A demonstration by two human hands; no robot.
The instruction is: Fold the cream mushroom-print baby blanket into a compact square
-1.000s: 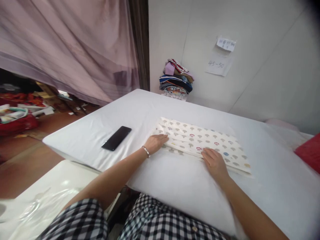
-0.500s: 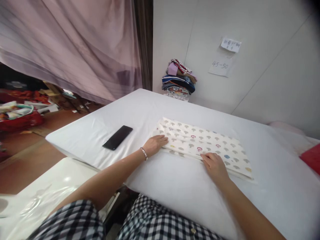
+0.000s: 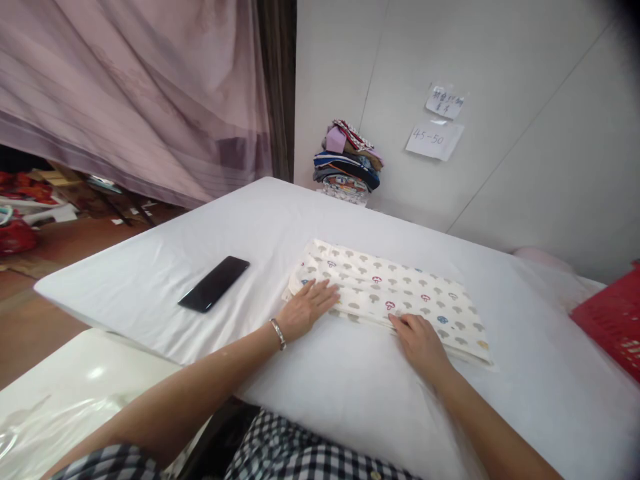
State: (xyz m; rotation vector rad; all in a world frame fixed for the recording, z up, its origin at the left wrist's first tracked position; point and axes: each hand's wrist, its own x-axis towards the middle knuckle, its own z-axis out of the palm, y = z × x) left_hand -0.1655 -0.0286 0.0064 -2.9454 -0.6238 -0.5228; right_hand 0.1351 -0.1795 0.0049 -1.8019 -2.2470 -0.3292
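A folded cream cloth (image 3: 370, 280) printed with small mushrooms lies flat on the white-covered table (image 3: 240, 220); its exact kind I cannot make out. Over its near left corner rests my left hand (image 3: 307, 308), palm down with the fingers stretched out. My right hand (image 3: 417, 337) is at the middle of the near edge, thumb and curled fingers pinching the fabric there. Several layers show along that edge. The underside of the cloth is hidden.
Left of the cloth lies a black phone (image 3: 214, 284). Against the wall is a stack of folded clothes (image 3: 345, 160). A red basket (image 3: 613, 320) stands at the right edge. Below the table at left is a white surface with clear plastic (image 3: 65, 427).
My left hand has moved further onto the cloth's left corner, its fingers now more spread. The right hand keeps its hold on the near edge. The view has shifted slightly to the right.
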